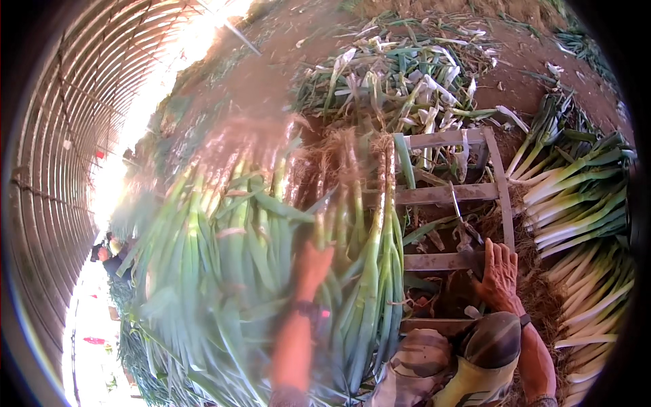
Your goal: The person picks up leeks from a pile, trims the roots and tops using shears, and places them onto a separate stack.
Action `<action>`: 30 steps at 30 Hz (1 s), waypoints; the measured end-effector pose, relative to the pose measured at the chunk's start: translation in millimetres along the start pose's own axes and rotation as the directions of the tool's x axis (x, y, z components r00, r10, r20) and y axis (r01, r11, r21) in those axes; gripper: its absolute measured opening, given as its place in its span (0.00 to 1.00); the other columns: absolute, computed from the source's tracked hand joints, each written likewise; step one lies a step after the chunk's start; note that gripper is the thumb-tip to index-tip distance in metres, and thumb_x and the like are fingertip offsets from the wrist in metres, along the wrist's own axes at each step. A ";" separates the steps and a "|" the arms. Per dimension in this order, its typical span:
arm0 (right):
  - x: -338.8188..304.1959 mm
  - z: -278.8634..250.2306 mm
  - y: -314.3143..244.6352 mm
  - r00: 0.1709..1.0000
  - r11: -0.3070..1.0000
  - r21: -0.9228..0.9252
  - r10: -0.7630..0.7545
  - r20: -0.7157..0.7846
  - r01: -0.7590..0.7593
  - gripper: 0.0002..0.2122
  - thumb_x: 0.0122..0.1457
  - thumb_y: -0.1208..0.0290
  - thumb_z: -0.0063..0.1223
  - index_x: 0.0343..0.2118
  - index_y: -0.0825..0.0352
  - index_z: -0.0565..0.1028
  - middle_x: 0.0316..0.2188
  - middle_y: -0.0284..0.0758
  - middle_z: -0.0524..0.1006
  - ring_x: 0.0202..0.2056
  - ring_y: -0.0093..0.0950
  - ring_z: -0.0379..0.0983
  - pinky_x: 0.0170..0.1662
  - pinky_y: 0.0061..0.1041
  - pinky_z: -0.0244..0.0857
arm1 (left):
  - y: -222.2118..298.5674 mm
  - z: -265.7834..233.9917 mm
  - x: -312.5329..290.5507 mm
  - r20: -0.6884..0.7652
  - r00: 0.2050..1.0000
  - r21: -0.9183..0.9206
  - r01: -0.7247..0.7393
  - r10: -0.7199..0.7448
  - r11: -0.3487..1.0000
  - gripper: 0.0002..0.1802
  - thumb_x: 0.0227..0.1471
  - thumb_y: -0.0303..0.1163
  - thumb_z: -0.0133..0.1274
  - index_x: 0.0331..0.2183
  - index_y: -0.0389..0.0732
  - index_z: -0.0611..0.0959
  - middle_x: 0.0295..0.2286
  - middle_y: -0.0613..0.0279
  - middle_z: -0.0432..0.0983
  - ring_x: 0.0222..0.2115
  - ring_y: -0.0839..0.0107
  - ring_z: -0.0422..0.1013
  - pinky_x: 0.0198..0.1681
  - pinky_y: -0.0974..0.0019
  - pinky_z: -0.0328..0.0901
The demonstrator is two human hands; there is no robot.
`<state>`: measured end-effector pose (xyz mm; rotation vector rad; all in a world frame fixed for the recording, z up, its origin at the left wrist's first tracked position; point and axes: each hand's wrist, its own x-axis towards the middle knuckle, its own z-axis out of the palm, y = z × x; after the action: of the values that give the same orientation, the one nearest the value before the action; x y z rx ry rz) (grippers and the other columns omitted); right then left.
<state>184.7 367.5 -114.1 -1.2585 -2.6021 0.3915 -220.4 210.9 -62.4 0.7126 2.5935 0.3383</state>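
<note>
A thick pile of long green onions (234, 264), their roots at the far end, lies along the left and middle. My left hand (312, 268) reaches into its right part among the stalks. Blur hides its fingers, so a grip cannot be made out. A few separate green onions (380, 258) lie just right of it, across the metal frame's left side. My right hand (498, 275) has its fingers stretched upward, beside the right side of the brown metal frame (447, 195). Near its fingertips a thin pointed metal tool (456, 203) stands at the frame; its kind is unclear.
Rows of white-stemmed green onions (576, 203) line the right side. Beyond the frame lies a heap of stripped leaves (407, 81) on brown soil. My camouflage-clad legs (488, 342) are at the bottom. A ribbed tunnel wall (61, 149) curves along the left; a distant person (116, 258) is near it.
</note>
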 end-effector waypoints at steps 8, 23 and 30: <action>3.3 9.5 -0.9 0.998 1.000 -0.002 -0.028 -0.047 0.028 0.43 0.44 0.58 0.66 0.62 0.74 0.59 0.50 0.46 0.67 0.55 0.44 0.61 0.58 0.43 0.54 | 38.2 46.7 -26.1 0.111 0.987 0.020 -0.117 0.114 0.993 0.35 0.51 0.46 0.51 0.51 0.26 0.73 0.41 0.30 0.78 0.45 0.39 0.75 0.52 0.46 0.66; 1.6 -4.3 -5.6 0.999 0.999 0.012 -0.030 -0.045 0.031 0.44 0.39 0.63 0.67 0.61 0.73 0.60 0.49 0.44 0.68 0.53 0.42 0.62 0.57 0.42 0.55 | -14.9 -27.6 14.9 0.276 0.828 -0.203 -0.446 0.488 0.872 0.27 0.50 0.37 0.61 0.51 0.36 0.78 0.41 0.48 0.80 0.43 0.60 0.75 0.48 0.58 0.68; 4.7 -6.2 12.7 0.996 0.995 0.069 -0.068 -0.049 0.071 0.42 0.40 0.62 0.67 0.60 0.75 0.62 0.46 0.45 0.70 0.51 0.44 0.65 0.57 0.41 0.57 | -37.4 -10.0 5.9 0.107 0.991 0.070 -0.092 0.084 0.993 0.34 0.43 0.36 0.63 0.50 0.28 0.77 0.42 0.41 0.79 0.44 0.53 0.76 0.49 0.56 0.68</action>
<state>193.0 379.6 -112.2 -1.1375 -2.5611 0.4317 -245.6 181.5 -68.3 0.8500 2.4926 0.2251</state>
